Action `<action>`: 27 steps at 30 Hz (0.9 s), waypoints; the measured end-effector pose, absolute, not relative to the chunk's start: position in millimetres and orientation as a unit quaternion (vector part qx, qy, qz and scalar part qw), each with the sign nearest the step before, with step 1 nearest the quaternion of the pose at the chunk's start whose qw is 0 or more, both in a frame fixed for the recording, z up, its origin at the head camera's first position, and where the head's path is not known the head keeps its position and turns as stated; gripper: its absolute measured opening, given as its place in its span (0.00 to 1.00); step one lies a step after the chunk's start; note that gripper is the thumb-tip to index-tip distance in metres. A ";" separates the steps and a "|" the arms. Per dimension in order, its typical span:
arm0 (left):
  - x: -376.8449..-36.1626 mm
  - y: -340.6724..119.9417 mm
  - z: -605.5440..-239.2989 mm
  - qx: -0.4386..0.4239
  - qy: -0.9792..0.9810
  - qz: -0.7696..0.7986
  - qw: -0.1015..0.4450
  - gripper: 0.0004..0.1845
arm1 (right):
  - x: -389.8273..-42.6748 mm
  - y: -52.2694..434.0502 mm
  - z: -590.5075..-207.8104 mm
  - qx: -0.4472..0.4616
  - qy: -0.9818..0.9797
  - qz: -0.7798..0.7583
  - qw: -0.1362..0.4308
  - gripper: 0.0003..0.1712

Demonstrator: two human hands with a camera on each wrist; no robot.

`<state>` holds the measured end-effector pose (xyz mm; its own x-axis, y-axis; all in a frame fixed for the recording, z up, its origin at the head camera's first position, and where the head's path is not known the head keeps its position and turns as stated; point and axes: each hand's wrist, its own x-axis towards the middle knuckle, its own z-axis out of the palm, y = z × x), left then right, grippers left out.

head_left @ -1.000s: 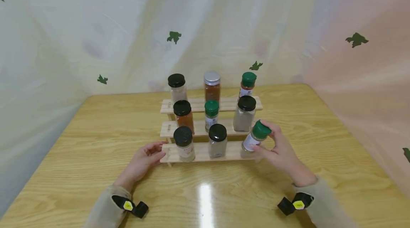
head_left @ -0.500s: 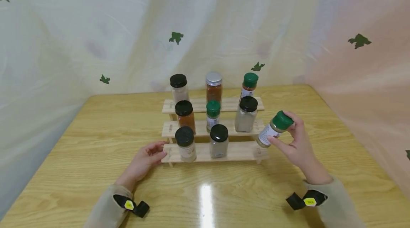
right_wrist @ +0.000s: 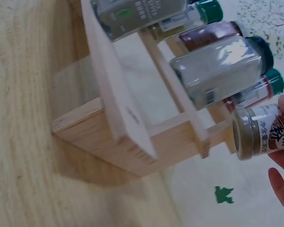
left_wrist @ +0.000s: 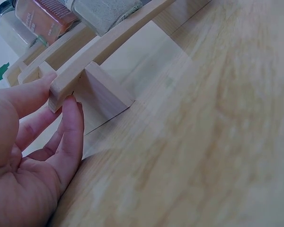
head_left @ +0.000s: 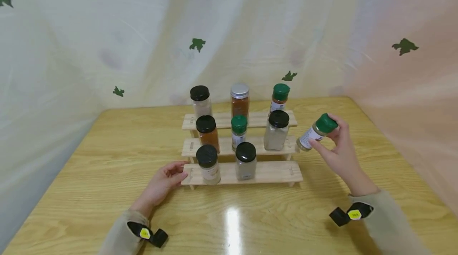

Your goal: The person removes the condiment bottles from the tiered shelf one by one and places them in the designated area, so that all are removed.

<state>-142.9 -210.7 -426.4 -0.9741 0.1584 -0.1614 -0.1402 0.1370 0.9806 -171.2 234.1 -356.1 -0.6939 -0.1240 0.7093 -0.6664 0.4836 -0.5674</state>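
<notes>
A three-step wooden spice rack (head_left: 268, 172) stands in the middle of the table, with several jars on its steps. My right hand (head_left: 338, 149) holds a green-capped spice jar (head_left: 317, 131) tilted in the air, right of the rack's middle step; its grey-brown contents and white label (right_wrist: 272, 135) show in the right wrist view. My left hand (head_left: 165, 181) rests against the left end of the bottom step (left_wrist: 66, 87), fingers relaxed and touching the wood. The right part of the bottom step is bare.
On the rack stand black-capped jars (head_left: 207, 159), green-capped jars (head_left: 238, 129) and a silver-capped jar (head_left: 239, 100). The wooden table (head_left: 107, 159) is edged by a pale curtain with green leaves (head_left: 196, 44) on three sides. Both wrists wear black bands.
My right hand lifted the green-capped jar off the right end of the bottom step and carried it up and to the right. My left hand stayed at the rack's left end.
</notes>
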 end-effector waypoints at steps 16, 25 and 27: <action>-143.1 -209.7 -423.4 -0.007 0.770 0.628 0.110 0.24 | -201.0 240.3 -384.6 0.112 -0.858 0.434 0.250 0.42; -143.3 -210.2 -422.2 0.003 0.763 0.637 0.112 0.25 | -224.0 247.3 -393.8 0.126 -0.888 0.376 0.234 0.41; -142.8 -209.3 -422.2 -0.001 0.762 0.637 0.112 0.25 | -229.0 248.7 -395.6 0.127 -0.894 0.363 0.230 0.41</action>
